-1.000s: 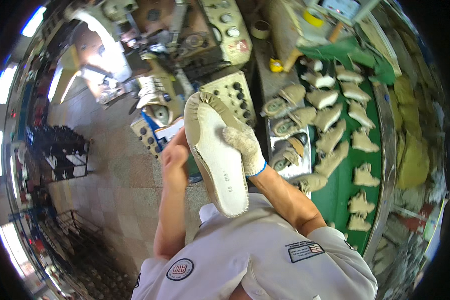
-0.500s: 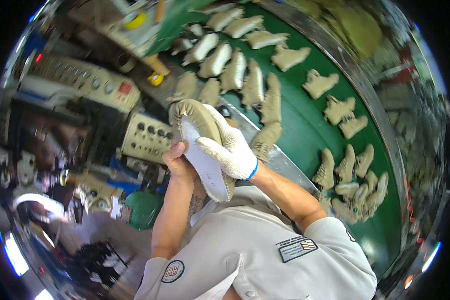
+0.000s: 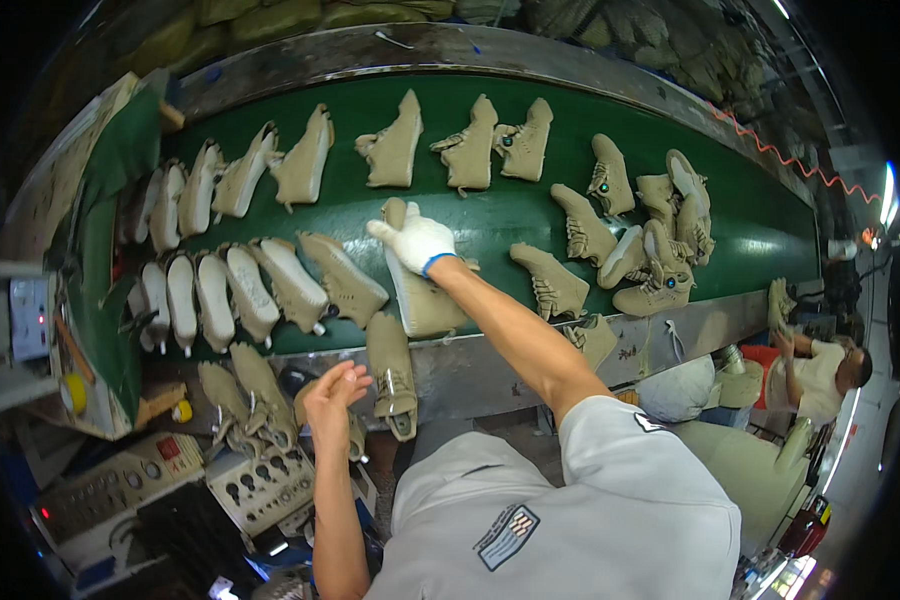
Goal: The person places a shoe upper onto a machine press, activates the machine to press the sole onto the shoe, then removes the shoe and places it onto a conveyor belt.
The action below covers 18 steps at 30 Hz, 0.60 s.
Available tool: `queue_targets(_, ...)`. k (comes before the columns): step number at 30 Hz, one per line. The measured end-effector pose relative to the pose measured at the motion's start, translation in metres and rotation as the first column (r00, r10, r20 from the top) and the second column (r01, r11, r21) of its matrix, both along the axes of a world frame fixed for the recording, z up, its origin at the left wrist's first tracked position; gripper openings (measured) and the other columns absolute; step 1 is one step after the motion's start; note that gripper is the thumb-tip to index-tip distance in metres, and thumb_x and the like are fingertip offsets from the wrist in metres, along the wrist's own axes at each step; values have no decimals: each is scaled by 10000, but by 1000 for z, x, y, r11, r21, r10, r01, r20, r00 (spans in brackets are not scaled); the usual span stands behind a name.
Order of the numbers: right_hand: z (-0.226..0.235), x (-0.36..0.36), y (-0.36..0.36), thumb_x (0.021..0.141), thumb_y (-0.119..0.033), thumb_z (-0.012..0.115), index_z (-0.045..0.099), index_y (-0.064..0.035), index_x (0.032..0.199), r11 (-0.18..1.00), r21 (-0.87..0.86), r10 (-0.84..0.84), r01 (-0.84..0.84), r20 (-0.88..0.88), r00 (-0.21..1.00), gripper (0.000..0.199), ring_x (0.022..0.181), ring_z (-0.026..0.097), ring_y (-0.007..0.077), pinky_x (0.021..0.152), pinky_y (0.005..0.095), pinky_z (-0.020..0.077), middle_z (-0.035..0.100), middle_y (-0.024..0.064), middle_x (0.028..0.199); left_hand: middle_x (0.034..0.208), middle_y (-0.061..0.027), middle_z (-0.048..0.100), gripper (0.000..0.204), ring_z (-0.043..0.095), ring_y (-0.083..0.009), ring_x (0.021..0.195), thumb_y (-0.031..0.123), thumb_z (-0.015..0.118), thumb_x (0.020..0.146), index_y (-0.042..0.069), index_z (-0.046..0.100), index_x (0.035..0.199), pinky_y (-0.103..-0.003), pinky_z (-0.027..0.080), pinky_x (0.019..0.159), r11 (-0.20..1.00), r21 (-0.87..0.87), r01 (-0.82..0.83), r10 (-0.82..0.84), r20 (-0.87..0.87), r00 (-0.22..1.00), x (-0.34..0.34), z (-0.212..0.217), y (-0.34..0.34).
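Green conveyor belt runs across the scene, loaded with tan shoes. At its left end, two rows of shoes lie sole-up, packed side by side. Below the belt edge, a control panel sits at lower left. Left hand is bare, released, fingers loosely spread, holding nothing, just beside shoes hanging at the belt's near edge. Right hand, in a white glove, rests flat on a shoe lying on the belt; whether it grips cannot be told. That shoe's long axis runs across the belt, one end toward the far side. Further right, loose shoes are piled. A seated person works at far right.
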State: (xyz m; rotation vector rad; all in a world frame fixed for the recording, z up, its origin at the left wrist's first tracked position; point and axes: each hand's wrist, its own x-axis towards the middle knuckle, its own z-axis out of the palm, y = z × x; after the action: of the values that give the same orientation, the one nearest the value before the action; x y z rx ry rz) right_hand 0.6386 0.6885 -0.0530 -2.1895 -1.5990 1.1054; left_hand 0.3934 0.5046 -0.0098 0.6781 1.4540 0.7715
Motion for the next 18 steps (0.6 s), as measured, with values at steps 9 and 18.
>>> queue_targets(9,-70,134,84,781,-433,765,497,0,1341,916,315,-291,249,92,952,756,1162,600,411,996,467,489,600,250,1276,1081,-151,729,382,716,-206,879,191,714,949,-64,644,1224,-294,556,768,995,-100,15,-41,-266,963,-17,-56,38)
queue_targets(18,-282,394,152,809,-431,779,639,-26,1234,651,242,-668,720,-268,694,603,1065,673,375,904,450,539,717,187,1124,1099,-196,712,413,714,-301,940,168,705,956,-66,599,1280,-354,587,802,976,-217,9,-44,-156,987,-47,-107,38)
